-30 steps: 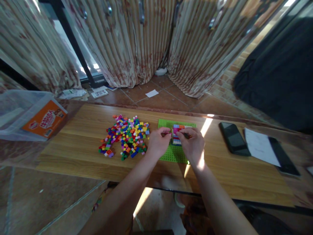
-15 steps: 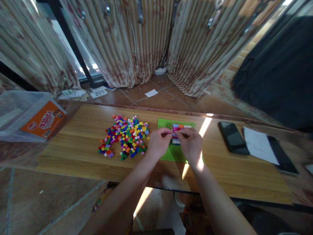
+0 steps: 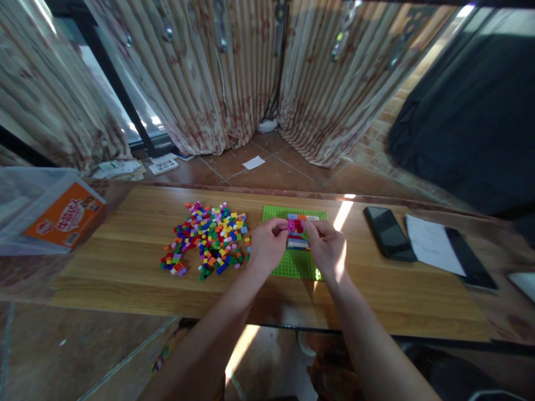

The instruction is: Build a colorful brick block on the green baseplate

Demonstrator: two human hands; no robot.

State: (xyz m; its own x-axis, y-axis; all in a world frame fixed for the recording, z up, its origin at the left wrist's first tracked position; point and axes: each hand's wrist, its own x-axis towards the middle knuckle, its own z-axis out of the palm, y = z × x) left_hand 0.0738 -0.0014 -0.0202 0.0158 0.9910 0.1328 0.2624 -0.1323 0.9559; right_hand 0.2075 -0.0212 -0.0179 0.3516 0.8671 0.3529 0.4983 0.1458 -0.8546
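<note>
A block of coloured toy bricks, with pink, red, blue and white rows, stands on a green studded baseplate. My left hand is at the block's left side, thumb and forefinger pinched together at its edge. Over the block's right part, my right hand has its thumb and fingers closed in a pinch. Whatever small piece either hand may hold is hidden by the fingers. To the left of the baseplate lies a loose pile of small coloured bricks.
The wooden table carries a dark phone, a white paper and a black flat object at right. A clear plastic bin with an orange label stands at far left. Patterned curtains hang beyond.
The whole view has shifted slightly, so the table appears a little further left. My right hand's fingers have moved slightly right over the block, baring more red bricks. My left hand stays beside it.
</note>
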